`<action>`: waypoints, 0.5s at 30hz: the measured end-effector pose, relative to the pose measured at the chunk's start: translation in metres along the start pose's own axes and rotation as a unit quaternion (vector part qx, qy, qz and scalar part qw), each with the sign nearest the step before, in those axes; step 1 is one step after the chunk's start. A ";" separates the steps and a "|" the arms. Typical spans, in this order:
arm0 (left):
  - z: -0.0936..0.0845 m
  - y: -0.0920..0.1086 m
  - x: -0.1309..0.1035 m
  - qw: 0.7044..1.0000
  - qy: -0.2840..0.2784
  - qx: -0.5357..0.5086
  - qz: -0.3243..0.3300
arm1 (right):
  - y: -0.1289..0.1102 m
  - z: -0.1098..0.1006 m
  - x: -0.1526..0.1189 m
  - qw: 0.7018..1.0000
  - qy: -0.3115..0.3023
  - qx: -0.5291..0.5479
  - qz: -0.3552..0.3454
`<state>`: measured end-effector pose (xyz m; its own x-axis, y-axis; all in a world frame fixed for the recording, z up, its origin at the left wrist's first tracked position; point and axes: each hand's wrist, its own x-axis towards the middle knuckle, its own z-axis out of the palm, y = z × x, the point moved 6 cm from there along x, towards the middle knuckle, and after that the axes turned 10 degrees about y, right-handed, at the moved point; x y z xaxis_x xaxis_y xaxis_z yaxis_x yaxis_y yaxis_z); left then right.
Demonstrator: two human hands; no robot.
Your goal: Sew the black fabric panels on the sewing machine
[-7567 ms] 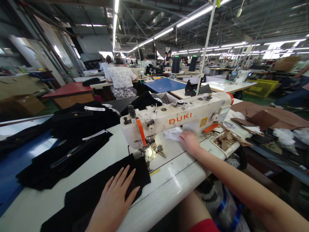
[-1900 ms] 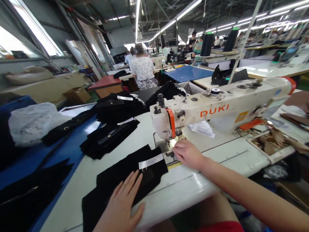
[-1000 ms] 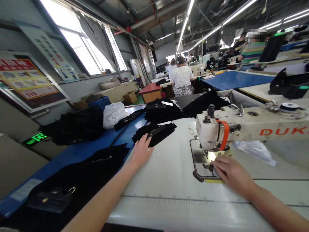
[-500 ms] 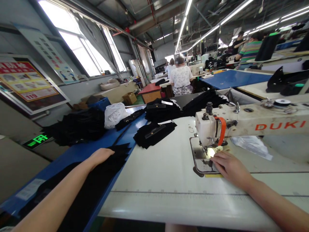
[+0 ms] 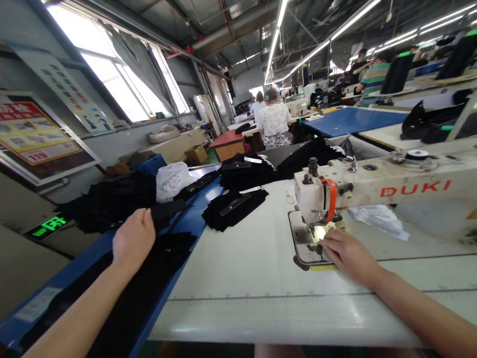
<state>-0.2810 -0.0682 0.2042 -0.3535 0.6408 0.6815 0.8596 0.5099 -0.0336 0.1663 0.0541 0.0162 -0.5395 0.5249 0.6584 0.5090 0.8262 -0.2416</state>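
At the left, my left hand [image 5: 134, 237] is closed on a black fabric piece [image 5: 167, 214], raised over the black fabric stack [image 5: 175, 256] on the blue table [image 5: 87, 254]. My right hand [image 5: 348, 253] rests by the needle plate [image 5: 307, 243] of the white sewing machine [image 5: 354, 186]; its fingers are pressed together near the lit needle area, and anything between the fingertips is too small to make out. A fanned pile of black pieces [image 5: 234, 209] lies on the pale machine table [image 5: 238, 263], left of the machine.
More black pieces [image 5: 244, 171] lie behind the pile, beside a white plastic bag [image 5: 173, 181]. A large black heap [image 5: 112, 199] sits at the left. Clear plastic [image 5: 380, 221] lies under the machine arm. A seated person [image 5: 275, 119] is ahead.
My left hand has closed, lifted a black piece off the stack and moved left. My right hand stays beside the needle. The whole view has shifted slightly.
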 end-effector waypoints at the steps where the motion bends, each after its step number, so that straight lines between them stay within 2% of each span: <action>1: -0.002 0.011 -0.005 1.000 0.010 0.005 0.014 | 0.000 0.000 0.001 1.000 0.000 -0.001 0.001; 2: 0.000 0.027 -0.013 0.999 0.010 -0.004 0.052 | 0.000 0.000 0.002 1.000 0.000 -0.002 0.002; 4: 0.017 0.069 -0.046 0.984 -0.021 -0.053 0.172 | -0.001 -0.001 0.004 1.000 -0.002 -0.009 0.005; 6: 0.041 0.118 -0.097 0.942 -0.072 -0.127 0.301 | -0.002 -0.002 0.007 1.000 0.002 -0.019 0.008; 7: 0.051 0.141 -0.124 0.922 -0.085 -0.160 0.342 | -0.002 -0.001 0.009 1.000 -0.006 -0.025 0.006; 10: 0.072 0.202 -0.191 0.856 -0.086 -0.238 0.450 | -0.001 0.001 0.011 0.998 -0.022 -0.052 0.006; 12: 0.080 0.227 -0.211 0.833 -0.061 -0.274 0.477 | -0.001 -0.001 0.010 0.998 -0.026 -0.062 0.003; 15: 0.094 0.242 -0.207 0.834 -0.047 -0.318 0.449 | -0.003 -0.006 0.002 0.997 -0.023 -0.071 -0.003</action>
<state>-0.0349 -0.0237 -0.0133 0.5356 0.6574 0.5301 0.8046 -0.5878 -0.0841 0.1672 0.0513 0.0226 -0.5711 0.5325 0.6247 0.5944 0.7931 -0.1326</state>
